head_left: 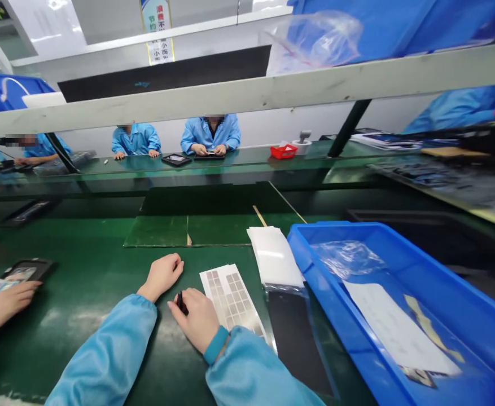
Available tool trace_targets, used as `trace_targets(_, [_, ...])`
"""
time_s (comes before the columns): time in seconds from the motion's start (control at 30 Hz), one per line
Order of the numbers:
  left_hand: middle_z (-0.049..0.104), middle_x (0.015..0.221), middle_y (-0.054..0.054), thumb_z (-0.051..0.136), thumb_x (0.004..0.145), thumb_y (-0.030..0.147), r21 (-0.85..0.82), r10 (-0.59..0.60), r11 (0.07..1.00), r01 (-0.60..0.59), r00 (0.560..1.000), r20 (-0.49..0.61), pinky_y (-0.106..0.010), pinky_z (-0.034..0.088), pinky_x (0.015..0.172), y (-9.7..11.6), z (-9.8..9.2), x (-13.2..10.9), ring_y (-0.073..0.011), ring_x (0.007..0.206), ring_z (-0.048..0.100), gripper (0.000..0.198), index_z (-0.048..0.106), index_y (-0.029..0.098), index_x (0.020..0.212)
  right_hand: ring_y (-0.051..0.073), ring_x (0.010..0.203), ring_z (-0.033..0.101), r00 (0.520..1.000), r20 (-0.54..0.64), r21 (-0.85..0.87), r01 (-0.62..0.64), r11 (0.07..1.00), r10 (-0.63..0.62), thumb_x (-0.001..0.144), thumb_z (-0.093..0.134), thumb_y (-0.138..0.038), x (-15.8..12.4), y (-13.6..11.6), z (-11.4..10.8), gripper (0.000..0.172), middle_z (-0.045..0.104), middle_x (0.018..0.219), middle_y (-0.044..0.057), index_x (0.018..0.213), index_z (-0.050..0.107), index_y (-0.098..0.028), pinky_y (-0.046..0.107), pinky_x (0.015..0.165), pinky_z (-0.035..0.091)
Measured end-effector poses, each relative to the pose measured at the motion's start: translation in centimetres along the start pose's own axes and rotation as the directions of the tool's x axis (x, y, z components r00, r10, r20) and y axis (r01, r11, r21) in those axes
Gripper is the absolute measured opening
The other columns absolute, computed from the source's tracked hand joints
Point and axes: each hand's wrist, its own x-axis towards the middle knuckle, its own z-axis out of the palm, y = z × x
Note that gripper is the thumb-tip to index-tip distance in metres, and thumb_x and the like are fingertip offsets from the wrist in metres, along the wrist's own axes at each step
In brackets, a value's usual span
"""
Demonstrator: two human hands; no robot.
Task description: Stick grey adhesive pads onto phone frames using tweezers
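My left hand (161,276) rests curled on the green mat (86,254), holding nothing I can see. My right hand (194,318) pinches a small black piece (182,303) between thumb and fingers, just left of a pale sheet of grey rectangular pads (232,299). The sheet lies flat and nearly touches my right hand. Beyond it sits a stack of white foam sheets (275,256), with a dark sheet in clear plastic (293,338) below it.
A blue plastic bin (340,231) holding clear film and white paper stands at my right. A co-worker's hand (5,304) lies over a black tray (31,270) at left. Co-workers sit across the bench beyond a pale crossbar (247,101), near a red basket (283,151).
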Motion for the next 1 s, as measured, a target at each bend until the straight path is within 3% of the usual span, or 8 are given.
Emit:
trace_targets(0.13, [0.065,0.076,-0.001,0.046,0.096,0.034,-0.041,0.034,0.999,-0.034,0.999,0.001,-0.027,0.036,0.062,-0.6,0.1,0.0,-0.0159,0.070,0.059,0.024,0.061,0.021,0.083,0.020,0.070,0.065,0.999,-0.021,0.071,-0.031,0.997,0.032,0.093,0.060,-0.028,0.0,-0.8,-0.4,0.016,0.066,0.072,0.004,0.079,0.065,-0.022,0.032,0.066,0.051])
trace_targets(0.23, [0.065,0.079,-0.002,0.046,0.096,0.032,-0.082,0.066,0.994,-0.066,0.998,-0.001,-0.028,0.039,0.065,-0.7,0.0,-0.1,-0.0173,0.074,0.059,0.022,0.064,0.020,0.089,0.019,0.069,0.066,0.991,-0.114,0.201,-0.041,0.979,0.065,0.094,0.057,-0.032,1.1,-1.8,-2.4,0.018,0.071,0.077,0.005,0.086,0.069,-0.022,0.033,0.069,0.053])
trace_targets(0.3, [0.065,0.086,-0.004,0.046,0.096,0.030,-0.117,0.104,0.988,-0.105,0.994,-0.012,-0.029,0.043,0.073,-0.1,-0.1,-0.6,-0.0181,0.082,0.060,0.021,0.065,0.019,0.095,0.018,0.069,0.066,0.950,-0.246,0.341,-0.098,0.935,0.190,0.092,0.061,-0.035,2.2,-2.1,-4.6,0.016,0.073,0.083,0.005,0.089,0.070,-0.022,0.032,0.068,0.054])
trace_targets(0.4, [0.066,0.104,-0.006,0.048,0.097,0.031,-0.172,0.183,0.967,-0.187,0.982,-0.038,-0.031,0.045,0.088,2.3,0.0,-1.9,-0.0192,0.099,0.059,0.022,0.066,0.019,0.104,0.018,0.072,0.069,0.826,-0.376,0.507,-0.197,0.839,0.421,0.086,0.068,-0.039,3.5,-1.1,-8.6,0.021,0.072,0.085,0.004,0.098,0.068,-0.021,0.032,0.069,0.056])
trace_targets(0.5, [0.063,0.119,-0.008,0.055,0.094,0.035,-0.178,0.315,0.931,-0.318,0.948,-0.043,-0.037,0.045,0.092,5.5,0.5,-3.5,-0.0227,0.107,0.057,0.026,0.067,0.021,0.112,0.017,0.066,0.068,0.804,-0.299,0.598,-0.262,0.757,0.514,0.082,0.073,-0.039,3.3,1.3,-11.8,0.028,0.070,0.077,0.000,0.101,0.066,-0.020,0.033,0.068,0.058])
trace_targets(0.6, [0.058,0.130,-0.012,0.063,0.089,0.048,-0.140,0.417,0.900,-0.414,0.909,-0.006,-0.044,0.044,0.094,7.5,1.1,-4.6,-0.0291,0.115,0.053,0.044,0.064,0.019,0.122,0.019,0.073,0.070,0.849,-0.193,0.545,-0.325,0.773,0.492,0.078,0.078,-0.039,1.6,3.9,-13.2,0.024,0.073,0.080,0.002,0.090,0.070,-0.019,0.037,0.077,0.059])
trace_targets(0.77, [0.052,0.141,-0.013,0.060,0.092,0.051,-0.147,0.485,0.868,-0.475,0.873,0.044,-0.047,0.036,0.106,7.0,1.6,-4.6,-0.0308,0.129,0.045,0.054,0.056,0.022,0.137,0.022,0.091,0.073,0.912,-0.019,0.414,-0.365,0.834,0.409,0.079,0.076,-0.042,-1.2,7.0,-12.7,0.025,0.078,0.097,0.006,0.092,0.075,-0.020,0.041,0.088,0.057])
trace_targets(1.0, [0.049,0.142,-0.011,0.055,0.094,0.049,-0.161,0.522,0.847,-0.507,0.850,0.067,-0.050,0.034,0.109,6.3,1.6,-4.2,-0.0328,0.132,0.041,0.047,0.058,0.031,0.137,0.020,0.072,0.070,0.911,0.045,0.310,-0.402,0.861,0.409,0.078,0.077,-0.041,-2.9,9.4,-11.5,0.026,0.074,0.081,0.005,0.087,0.072,-0.018,0.035,0.071,0.057])
